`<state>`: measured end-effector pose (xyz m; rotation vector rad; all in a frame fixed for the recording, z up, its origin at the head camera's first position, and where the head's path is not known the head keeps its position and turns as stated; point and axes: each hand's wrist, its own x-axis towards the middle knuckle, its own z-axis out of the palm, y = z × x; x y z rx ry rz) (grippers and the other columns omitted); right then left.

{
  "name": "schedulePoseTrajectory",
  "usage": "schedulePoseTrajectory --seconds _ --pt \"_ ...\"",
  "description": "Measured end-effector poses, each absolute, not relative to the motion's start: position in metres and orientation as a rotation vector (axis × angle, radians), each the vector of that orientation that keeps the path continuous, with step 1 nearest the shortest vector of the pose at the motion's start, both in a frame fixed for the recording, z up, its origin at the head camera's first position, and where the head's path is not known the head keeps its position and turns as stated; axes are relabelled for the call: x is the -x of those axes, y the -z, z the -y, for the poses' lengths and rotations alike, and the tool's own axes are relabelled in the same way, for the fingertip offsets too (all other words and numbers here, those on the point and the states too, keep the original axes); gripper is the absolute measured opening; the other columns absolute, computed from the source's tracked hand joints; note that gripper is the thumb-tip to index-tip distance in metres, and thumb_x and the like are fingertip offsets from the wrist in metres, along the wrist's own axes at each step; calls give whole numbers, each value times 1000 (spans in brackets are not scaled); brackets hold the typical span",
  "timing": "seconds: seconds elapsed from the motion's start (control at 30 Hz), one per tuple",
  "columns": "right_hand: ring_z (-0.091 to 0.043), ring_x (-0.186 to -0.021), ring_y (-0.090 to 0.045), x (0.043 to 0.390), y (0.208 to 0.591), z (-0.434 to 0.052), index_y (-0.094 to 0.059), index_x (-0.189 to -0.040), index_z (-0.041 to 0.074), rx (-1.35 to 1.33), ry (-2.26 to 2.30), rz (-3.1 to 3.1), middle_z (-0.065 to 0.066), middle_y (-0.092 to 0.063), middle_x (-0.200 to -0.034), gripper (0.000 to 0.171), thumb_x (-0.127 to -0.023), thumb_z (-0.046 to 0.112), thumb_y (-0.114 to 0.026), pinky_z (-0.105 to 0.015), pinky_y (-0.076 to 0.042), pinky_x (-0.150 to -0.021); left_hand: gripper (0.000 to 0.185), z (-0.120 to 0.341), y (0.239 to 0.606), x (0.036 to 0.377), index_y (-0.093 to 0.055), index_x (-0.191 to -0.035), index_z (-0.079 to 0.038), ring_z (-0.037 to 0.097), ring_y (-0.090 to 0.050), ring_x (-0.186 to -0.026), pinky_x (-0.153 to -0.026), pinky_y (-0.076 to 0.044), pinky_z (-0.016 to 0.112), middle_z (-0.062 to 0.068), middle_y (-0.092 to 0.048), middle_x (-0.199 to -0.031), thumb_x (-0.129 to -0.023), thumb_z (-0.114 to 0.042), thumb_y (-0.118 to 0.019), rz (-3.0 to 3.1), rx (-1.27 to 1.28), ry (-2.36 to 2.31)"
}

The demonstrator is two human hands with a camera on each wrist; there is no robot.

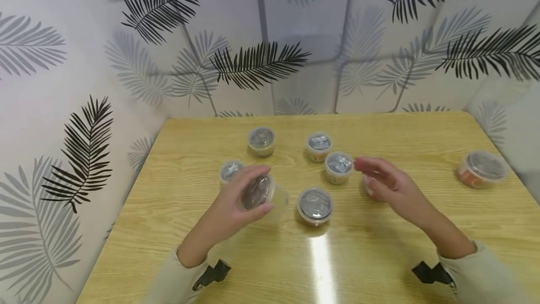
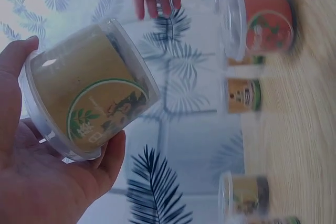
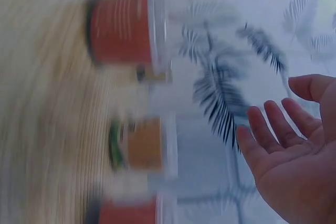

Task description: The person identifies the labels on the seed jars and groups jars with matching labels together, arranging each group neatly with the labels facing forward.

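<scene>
My left hand (image 1: 229,203) grips a clear plastic tub (image 1: 280,201), raised above the table and tilted. In the left wrist view the tub (image 2: 94,87) has a tan label with a green ring and leaf print, thumb on one side and fingers around the other. My right hand (image 1: 396,189) is held over the table with nothing in it; its palm (image 3: 304,182) faces inward, fingers loosely bent. Below that hand, another tub (image 1: 368,190) is mostly hidden. Between the hands sits a wider lidded tub (image 1: 315,204), and a small tub (image 1: 338,168) stands near my right fingertips.
Further back stand a small tub (image 1: 319,147) and another lidded tub (image 1: 261,141). Behind my left hand a small tub (image 1: 231,170) is partly covered. A large red-orange tub (image 1: 482,169) is at the far right of the wooden table (image 1: 363,262). A leaf-patterned wall (image 1: 303,93) borders the back.
</scene>
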<state>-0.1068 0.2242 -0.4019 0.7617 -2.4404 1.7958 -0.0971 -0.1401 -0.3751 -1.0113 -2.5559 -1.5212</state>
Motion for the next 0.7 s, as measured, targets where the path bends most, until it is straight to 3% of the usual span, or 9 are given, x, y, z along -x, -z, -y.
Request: schedulePoseTrajectory --seconds 0.23,0.43,0.7 --pt "-21 -125 -42 92 403 -172 -39 -137 6 -1081 -1874 2490 -6 -44 -137 47 -93 1 -54 -35 -37 -101 64 110 375 94 -42 -138 -16 18 -37 -127 -103 -35 37 -1 -40 -139 -82 -26 -72 2495 1179 1511" --pt "-22 -129 -37 83 408 -147 -38 -138 12 -1158 -2000 2432 -3 -40 -139 56 -89 1 -60 -35 -32 -105 66 99 377 92 -40 -139 -15 18 -35 -128 -102 -36 37 0 -38 -140 -83 -28 -72 2475 1235 1515" --pt "-23 -124 -42 79 406 -131 -37 -139 16 -1080 -2046 2368 -3 -43 -136 65 -83 3 -69 -34 -34 -104 69 91 377 89 -38 -141 -16 19 -31 -128 -101 -35 41 0 -36 -142 -82 -32 -72 2487 1279 1443"
